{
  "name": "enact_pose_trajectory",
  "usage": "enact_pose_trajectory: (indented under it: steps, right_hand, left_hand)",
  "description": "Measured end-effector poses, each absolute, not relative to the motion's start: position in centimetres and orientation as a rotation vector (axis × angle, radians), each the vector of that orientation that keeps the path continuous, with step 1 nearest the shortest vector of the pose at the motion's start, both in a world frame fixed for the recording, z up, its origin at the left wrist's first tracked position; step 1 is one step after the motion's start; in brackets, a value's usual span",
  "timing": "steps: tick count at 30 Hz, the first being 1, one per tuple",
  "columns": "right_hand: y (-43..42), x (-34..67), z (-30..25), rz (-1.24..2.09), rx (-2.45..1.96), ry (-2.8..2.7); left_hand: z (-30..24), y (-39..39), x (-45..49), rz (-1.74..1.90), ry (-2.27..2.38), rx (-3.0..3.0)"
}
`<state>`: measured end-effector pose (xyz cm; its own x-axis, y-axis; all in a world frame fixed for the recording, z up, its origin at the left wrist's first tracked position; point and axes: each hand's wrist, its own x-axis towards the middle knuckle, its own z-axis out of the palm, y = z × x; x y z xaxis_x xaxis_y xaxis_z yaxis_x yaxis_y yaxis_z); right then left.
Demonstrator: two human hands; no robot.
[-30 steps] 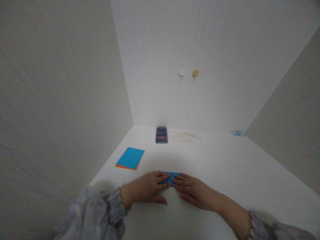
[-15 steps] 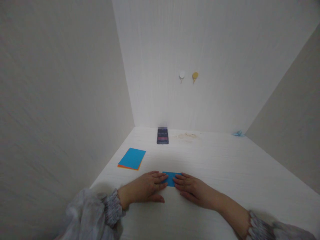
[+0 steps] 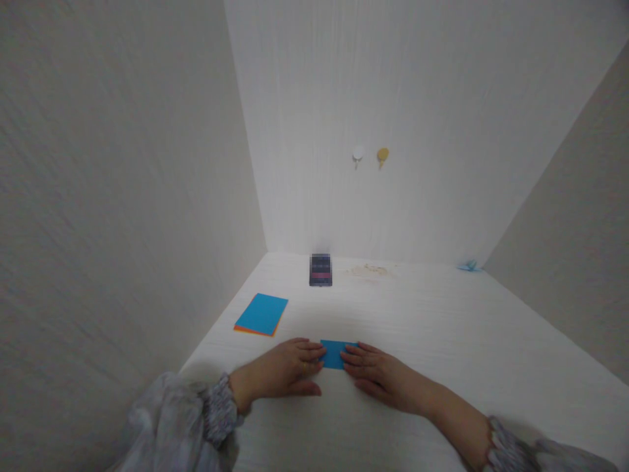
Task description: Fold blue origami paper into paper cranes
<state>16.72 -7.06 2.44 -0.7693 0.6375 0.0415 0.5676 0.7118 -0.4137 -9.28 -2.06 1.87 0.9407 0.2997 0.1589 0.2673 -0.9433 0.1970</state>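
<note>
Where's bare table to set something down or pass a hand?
Widest: table right of the right hand, out to the right wall and back to the light-blue item. Smaller: between the dark rectangular item and the blue paper, right of the paper stack. Crowded: front centre, with the left hand and right hand both on the blue paper.

Your left hand (image 3: pixel 299 368) covers the left end of the small blue paper (image 3: pixel 334 354); your right hand (image 3: pixel 376 372) covers its right end. The picture's bottom cuts off both sleeves (image 3: pixel 170 419) and the near edge of the table (image 3: pixel 417 314). Toward the left edge, a blue sheet (image 3: pixel 263 313) hides most of the orange paper (image 3: pixel 243 329) beneath. The dark device (image 3: pixel 321 270) by the far edge is blurred; the pale-blue thing (image 3: pixel 470 266) at the far right corner is too small to tell.
</note>
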Motion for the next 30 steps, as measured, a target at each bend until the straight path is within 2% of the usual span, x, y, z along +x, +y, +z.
enact_pose_trajectory:
  steps: [5, 11, 14, 21, 30]
  right_hand:
    - [-6.9, 16.8, 2.4, 0.614, -0.894, -2.677]
    - [-7.0, 16.8, 2.8, 0.653, -0.859, -2.561]
    - [-6.9, 17.2, 2.3, 0.627, -0.890, -2.453]
    - [-4.9, 17.7, -0.6, 0.316, -1.334, -2.224]
    - [-2.3, 15.7, 1.3, 0.431, -1.804, -2.307]
  left_hand:
    - [2.7, -1.6, -8.3, 0.370, 0.440, 2.783]
    - [2.1, 0.7, -3.7, 0.480, 0.993, 2.575]
    - [1.7, 1.7, -1.8, 0.366, 1.054, 2.470]
    - [1.2, 2.1, -1.5, 0.288, 1.080, 2.333]
    - [0.6, 1.7, -1.7, 0.439, 1.066, 2.390]
